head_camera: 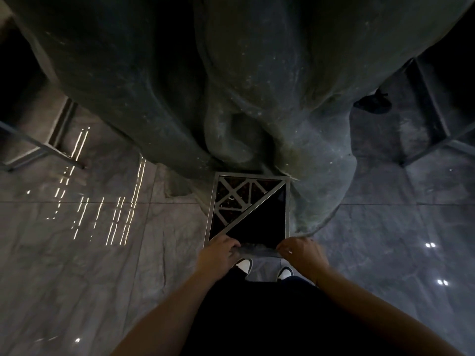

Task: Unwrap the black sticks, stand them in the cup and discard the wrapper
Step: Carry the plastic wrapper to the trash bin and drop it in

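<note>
I am looking straight down in a dim room. My left hand (221, 250) and my right hand (300, 251) each pinch one end of a pale, crumpled wrapper (258, 249) stretched between them. The wrapper hangs over the near edge of a square metal-rimmed bin (211, 209). The bin's top has a lattice over its far-left half and a black triangular opening (262, 224) on the near-right half. No black sticks or cup are in view.
A large grey rock-like mass (257, 86) rises right behind the bin. Metal furniture frames stand at the far left (61, 134) and far right (431, 119). My white-toed shoes (243, 264) stand on glossy marble floor (102, 253) just short of the bin.
</note>
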`<state>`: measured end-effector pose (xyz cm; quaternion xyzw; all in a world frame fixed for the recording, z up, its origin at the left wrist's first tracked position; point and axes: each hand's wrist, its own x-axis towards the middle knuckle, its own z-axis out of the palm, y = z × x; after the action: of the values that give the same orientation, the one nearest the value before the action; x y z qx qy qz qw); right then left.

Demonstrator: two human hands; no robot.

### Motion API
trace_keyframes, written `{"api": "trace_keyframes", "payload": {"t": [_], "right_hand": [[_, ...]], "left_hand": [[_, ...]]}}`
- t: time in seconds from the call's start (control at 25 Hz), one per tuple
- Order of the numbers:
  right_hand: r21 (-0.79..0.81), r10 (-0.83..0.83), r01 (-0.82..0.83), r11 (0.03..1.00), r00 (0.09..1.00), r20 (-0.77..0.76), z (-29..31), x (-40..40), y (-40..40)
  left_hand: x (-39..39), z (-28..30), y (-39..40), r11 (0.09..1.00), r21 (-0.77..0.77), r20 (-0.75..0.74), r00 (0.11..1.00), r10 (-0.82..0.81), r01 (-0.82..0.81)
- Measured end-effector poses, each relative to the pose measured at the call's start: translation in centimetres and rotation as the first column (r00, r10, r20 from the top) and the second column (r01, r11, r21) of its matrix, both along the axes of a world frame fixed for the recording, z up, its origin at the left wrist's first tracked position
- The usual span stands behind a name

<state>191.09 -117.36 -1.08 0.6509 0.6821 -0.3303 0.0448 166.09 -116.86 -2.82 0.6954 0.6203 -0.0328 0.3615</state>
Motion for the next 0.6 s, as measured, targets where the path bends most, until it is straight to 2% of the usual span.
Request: {"api": "trace_keyframes", "payload": {"t": [0.12,0.36,0.6], "right_hand": [[-0.038,0.025,-0.023,0.999,0.998,0.05,-0.8,0.0,-0.1],[-0.023,0.018,-0.017,1.0,0.999,0.04,-1.5,-0.1,-0.5],[-0.056,0.013,-0.014,0.998,1.0,-0.014,-1.6,0.1,0.1]], "left_hand": [[0.9,-0.2,0.5,0.999,-0.037,-0.061,0.998,-0.004,0.002],[2.0,-0.7,1.2,0.996,-0.081,-0.133,0.991,-0.036,0.025],[0.9,-1.1,1.1,0.981,-0.172,-0.135,0.988,0.072,-0.095]]}}
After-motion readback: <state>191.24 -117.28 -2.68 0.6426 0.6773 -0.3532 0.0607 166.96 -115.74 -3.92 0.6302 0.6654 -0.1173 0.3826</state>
